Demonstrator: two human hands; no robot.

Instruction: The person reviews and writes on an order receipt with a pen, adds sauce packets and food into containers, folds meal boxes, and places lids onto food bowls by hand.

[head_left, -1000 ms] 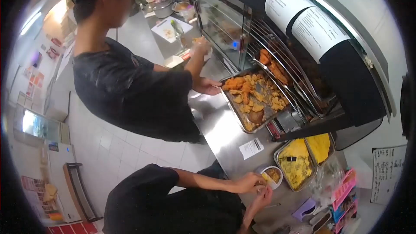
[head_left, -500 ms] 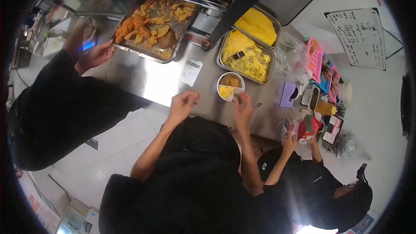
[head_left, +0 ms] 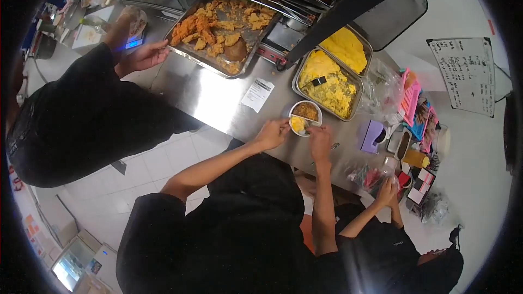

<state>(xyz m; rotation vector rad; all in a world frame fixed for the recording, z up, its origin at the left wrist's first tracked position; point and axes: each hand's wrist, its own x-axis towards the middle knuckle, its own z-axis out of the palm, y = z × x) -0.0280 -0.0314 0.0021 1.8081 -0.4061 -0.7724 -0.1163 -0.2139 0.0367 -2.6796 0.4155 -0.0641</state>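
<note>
A round white divided bowl (head_left: 321,115) stands on the steel counter, brown crumbly food (head_left: 306,111) in its far half and yellow egg (head_left: 298,124) in its near half. My left hand (head_left: 273,134) is at the bowl's left rim, thumb and fingers pinched on it. At the near right side, my right hand (head_left: 321,142) is closed, fingertips over the near half. A small dark shape shows at these fingertips, too small to name. Just behind the bowl is a steel pan of scrambled egg (head_left: 318,68), a black handle-like piece lying on top.
A printed slip (head_left: 257,95) lies left of the bowl. Beyond it sits a tray of fried chicken pieces (head_left: 210,27), with a co-worker's hand (head_left: 146,56) at its left corner. Rightward are a purple tape dispenser (head_left: 370,135), a pink basket (head_left: 409,98) and another co-worker's hands (head_left: 388,191).
My left hand has moved right, from beside the slip to the bowl's rim. My right hand stays by the bowl. The view has shifted, and the right co-worker's hands have come together.
</note>
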